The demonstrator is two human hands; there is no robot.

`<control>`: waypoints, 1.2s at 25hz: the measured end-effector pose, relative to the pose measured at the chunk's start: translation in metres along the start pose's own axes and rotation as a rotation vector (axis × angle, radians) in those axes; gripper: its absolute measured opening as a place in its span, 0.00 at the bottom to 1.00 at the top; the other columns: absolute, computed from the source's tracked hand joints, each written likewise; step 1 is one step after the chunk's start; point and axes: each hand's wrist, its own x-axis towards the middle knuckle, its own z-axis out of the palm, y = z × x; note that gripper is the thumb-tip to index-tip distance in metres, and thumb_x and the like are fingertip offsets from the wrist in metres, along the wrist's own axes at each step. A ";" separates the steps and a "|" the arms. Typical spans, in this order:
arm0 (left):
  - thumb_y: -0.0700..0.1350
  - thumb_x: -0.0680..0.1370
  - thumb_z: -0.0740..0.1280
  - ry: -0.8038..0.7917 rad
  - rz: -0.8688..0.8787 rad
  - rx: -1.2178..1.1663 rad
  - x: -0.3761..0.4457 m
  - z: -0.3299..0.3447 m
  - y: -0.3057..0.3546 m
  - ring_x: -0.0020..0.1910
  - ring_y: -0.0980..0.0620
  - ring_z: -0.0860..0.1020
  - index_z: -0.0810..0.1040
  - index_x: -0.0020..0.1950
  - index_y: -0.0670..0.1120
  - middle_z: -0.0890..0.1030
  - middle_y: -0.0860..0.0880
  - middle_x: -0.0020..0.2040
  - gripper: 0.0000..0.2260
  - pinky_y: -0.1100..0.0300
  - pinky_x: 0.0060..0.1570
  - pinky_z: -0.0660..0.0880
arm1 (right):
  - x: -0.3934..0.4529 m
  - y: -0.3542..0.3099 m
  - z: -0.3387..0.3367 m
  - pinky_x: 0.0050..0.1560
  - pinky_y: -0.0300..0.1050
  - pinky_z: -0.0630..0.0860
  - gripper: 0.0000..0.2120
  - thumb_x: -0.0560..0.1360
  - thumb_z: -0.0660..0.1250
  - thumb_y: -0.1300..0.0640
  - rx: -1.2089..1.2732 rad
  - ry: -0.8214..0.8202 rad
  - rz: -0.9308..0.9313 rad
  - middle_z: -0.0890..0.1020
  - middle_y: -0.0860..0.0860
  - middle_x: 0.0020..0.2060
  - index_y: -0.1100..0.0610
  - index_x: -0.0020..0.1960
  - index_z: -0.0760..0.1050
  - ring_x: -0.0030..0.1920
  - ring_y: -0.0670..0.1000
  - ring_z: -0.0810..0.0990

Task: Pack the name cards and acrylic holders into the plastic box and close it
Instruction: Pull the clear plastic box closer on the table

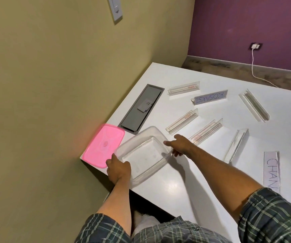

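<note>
A clear plastic box [146, 155] sits open and empty near the white table's left corner. My left hand [118, 170] grips its near-left rim. My right hand [179, 145] holds its right rim, thumb and fingers over the edge. The pink lid [103, 146] lies flat to the left of the box, partly under its corner. Several clear acrylic holders lie scattered to the right, one [181, 123] just beyond the box and one [209, 99] with a card reading KOSAKSI. A loose name card [272, 170] lies at the right.
A grey cable hatch [139, 109] is set into the table [176, 190] behind the box. The table's left edge meets an olive wall. A white cable [253, 71] runs from a socket on the purple wall across the floor.
</note>
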 end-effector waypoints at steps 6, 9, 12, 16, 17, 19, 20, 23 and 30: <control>0.43 0.74 0.67 -0.137 0.380 0.052 -0.013 0.024 0.054 0.55 0.39 0.80 0.73 0.70 0.48 0.77 0.45 0.58 0.23 0.50 0.54 0.76 | -0.040 0.069 -0.064 0.22 0.38 0.63 0.18 0.75 0.71 0.46 -0.043 -0.076 0.073 0.79 0.58 0.23 0.61 0.44 0.73 0.19 0.52 0.68; 0.43 0.72 0.66 -0.214 0.483 0.091 -0.027 0.039 0.086 0.53 0.41 0.80 0.74 0.65 0.51 0.78 0.48 0.58 0.21 0.54 0.50 0.73 | -0.069 0.109 -0.088 0.22 0.37 0.62 0.12 0.76 0.69 0.52 -0.037 -0.073 0.150 0.82 0.57 0.27 0.61 0.44 0.74 0.19 0.51 0.72; 0.44 0.71 0.66 -0.322 0.665 0.184 -0.043 0.057 0.108 0.52 0.43 0.79 0.72 0.63 0.53 0.78 0.51 0.55 0.20 0.56 0.46 0.71 | -0.092 0.142 -0.108 0.24 0.38 0.63 0.09 0.75 0.69 0.56 -0.028 -0.038 0.213 0.85 0.64 0.33 0.62 0.43 0.75 0.23 0.53 0.74; 0.45 0.70 0.66 -0.428 0.822 0.262 -0.068 0.081 0.129 0.47 0.46 0.77 0.74 0.60 0.54 0.78 0.53 0.49 0.18 0.57 0.45 0.71 | -0.122 0.179 -0.120 0.25 0.39 0.64 0.09 0.75 0.69 0.57 -0.049 0.007 0.296 0.82 0.66 0.33 0.63 0.42 0.76 0.24 0.55 0.74; 0.45 0.70 0.66 -0.447 0.837 0.270 -0.073 0.086 0.133 0.45 0.47 0.77 0.75 0.58 0.54 0.78 0.53 0.46 0.17 0.57 0.43 0.72 | -0.129 0.186 -0.122 0.25 0.38 0.64 0.09 0.75 0.70 0.57 -0.050 0.008 0.312 0.82 0.64 0.31 0.63 0.41 0.75 0.24 0.54 0.75; 0.46 0.72 0.63 -0.478 0.861 0.284 -0.082 0.095 0.139 0.43 0.45 0.78 0.75 0.55 0.54 0.79 0.51 0.43 0.12 0.57 0.41 0.74 | -0.144 0.198 -0.126 0.25 0.39 0.64 0.09 0.75 0.69 0.57 -0.057 0.000 0.337 0.83 0.62 0.32 0.62 0.42 0.76 0.25 0.54 0.78; 0.46 0.74 0.61 -0.492 0.881 0.301 -0.086 0.099 0.141 0.43 0.44 0.79 0.75 0.54 0.54 0.80 0.49 0.43 0.10 0.56 0.42 0.75 | -0.151 0.204 -0.127 0.26 0.39 0.65 0.09 0.75 0.69 0.56 -0.060 -0.003 0.345 0.84 0.61 0.32 0.62 0.43 0.76 0.26 0.54 0.78; 0.45 0.77 0.58 -0.512 0.959 0.374 -0.098 0.111 0.146 0.43 0.42 0.79 0.73 0.53 0.52 0.79 0.47 0.43 0.07 0.56 0.42 0.74 | -0.168 0.219 -0.124 0.25 0.40 0.66 0.09 0.76 0.70 0.57 -0.070 -0.006 0.342 0.84 0.55 0.27 0.61 0.42 0.75 0.24 0.51 0.79; 0.43 0.75 0.59 -0.539 1.015 0.488 -0.101 0.117 0.152 0.42 0.41 0.78 0.70 0.48 0.47 0.77 0.46 0.42 0.04 0.56 0.40 0.73 | -0.180 0.237 -0.113 0.27 0.39 0.67 0.14 0.76 0.73 0.54 0.036 0.072 0.286 0.83 0.52 0.26 0.58 0.36 0.75 0.24 0.49 0.79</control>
